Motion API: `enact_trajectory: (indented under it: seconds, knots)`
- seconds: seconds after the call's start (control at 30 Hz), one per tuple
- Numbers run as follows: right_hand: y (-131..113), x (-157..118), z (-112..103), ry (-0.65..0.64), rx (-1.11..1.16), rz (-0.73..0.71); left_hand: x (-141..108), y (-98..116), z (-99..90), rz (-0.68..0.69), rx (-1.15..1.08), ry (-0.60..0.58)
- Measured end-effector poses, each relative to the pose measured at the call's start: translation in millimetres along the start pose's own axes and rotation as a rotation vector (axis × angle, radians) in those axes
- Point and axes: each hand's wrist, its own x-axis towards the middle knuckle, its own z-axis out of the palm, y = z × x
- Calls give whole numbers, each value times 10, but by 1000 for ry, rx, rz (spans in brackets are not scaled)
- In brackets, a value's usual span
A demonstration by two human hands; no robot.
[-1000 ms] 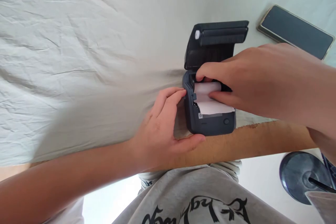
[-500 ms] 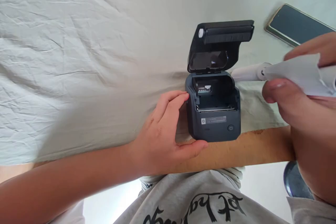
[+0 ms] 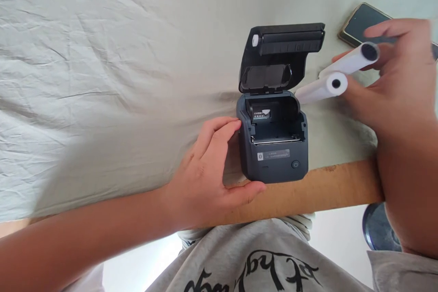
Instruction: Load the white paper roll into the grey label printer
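Observation:
A dark printer [image 3: 273,162] stands near the table's front edge with its lid [image 3: 280,54] raised and its inner bay showing. My left hand [image 3: 208,169] rests against its left side, fingers at the upper left and thumb along the front, gripping it. To the right of the printer, two white paper rolls stand close together. The nearer roll [image 3: 320,89] has a small dark core; the other [image 3: 352,61] shows a wide dark end. My right hand [image 3: 386,73], partly blurred, is around the farther roll, its thumb beside the nearer one.
A phone [image 3: 356,23] lies at the upper right, partly behind my right hand. A wrinkled pale cloth [image 3: 119,77] covers the table, with a bare wooden edge [image 3: 328,187] in front. Below the table is a round dark object [image 3: 379,228].
My right hand has moved left and up; the loose paper it held is now seen as an upright roll next to the other roll. My left hand stays on the printer.

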Motion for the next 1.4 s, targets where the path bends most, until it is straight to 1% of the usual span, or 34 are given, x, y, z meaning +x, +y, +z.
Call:
enact_trajectory:
  seconds: [0.07, 0.1, 0.23, 0.3, 0.33, 0.4, 0.47, 0.5, 0.6, 0.67, 0.73, 0.8, 0.83, 0.93, 1.0, 1.03, 1.1, 1.17, 1.23, 1.3, 1.4]
  knots:
    - [-112, -59, -17, 40, -19, 9, -4, 11, 26, -11, -7, 12]
    - [-166, -84, -34, 79, -13, -23, -4, 17, 34, -16, -11, 7]
    - [-330, -136, -110, 266, 47, -298, 10, 30, 35, -53, -10, -33]
    - [-379, -145, -124, 261, 5, -425, 14, 28, 27, -60, 0, -17]
    - [-396, -149, -119, 223, -26, -465, 15, 25, 21, -58, 3, -6]
    - [-412, -154, -86, 146, -84, -488, 11, 20, 7, -43, -1, -13]
    - [-406, -153, -41, 127, -119, -483, -1, 16, -4, -29, -18, -42]
    - [-399, -150, -21, 141, -132, -490, -11, 15, -5, -23, -27, -59]
    - [-392, -139, 4, 236, -122, -523, -47, 9, 15, -43, -22, 9]
    - [-421, -141, -10, 316, -71, -549, -65, 2, 37, -50, -18, 24]
    - [-479, -152, -37, 343, -15, -588, -71, -6, 54, -55, -13, 16]
    - [-556, -167, -66, 307, 30, -642, -67, -9, 60, -63, -4, 8]
    - [-597, -174, -78, 253, 42, -659, -63, -8, 58, -66, 0, 8]
    - [-703, -190, -97, 32, 48, -651, -38, 6, 21, -52, -5, 13]
    - [-739, -196, -87, -89, 36, -622, -14, 18, -21, -42, -20, -28]
    - [-743, -199, -76, -118, 37, -618, -2, 23, -41, -41, -27, -51]
    - [-726, -205, -45, -116, 52, -614, 14, 24, -65, -44, -33, -82]
    - [-686, -218, -12, -100, 101, -571, 13, 16, -57, -39, -36, -73]
    - [-646, -235, 15, -107, 178, -500, -6, 5, -21, -26, -37, -37]
    - [-627, -252, 31, -149, 251, -463, -28, -2, 20, -13, -31, 9]
    - [-640, -260, 32, -182, 267, -530, -40, 3, 43, -5, -20, 25]
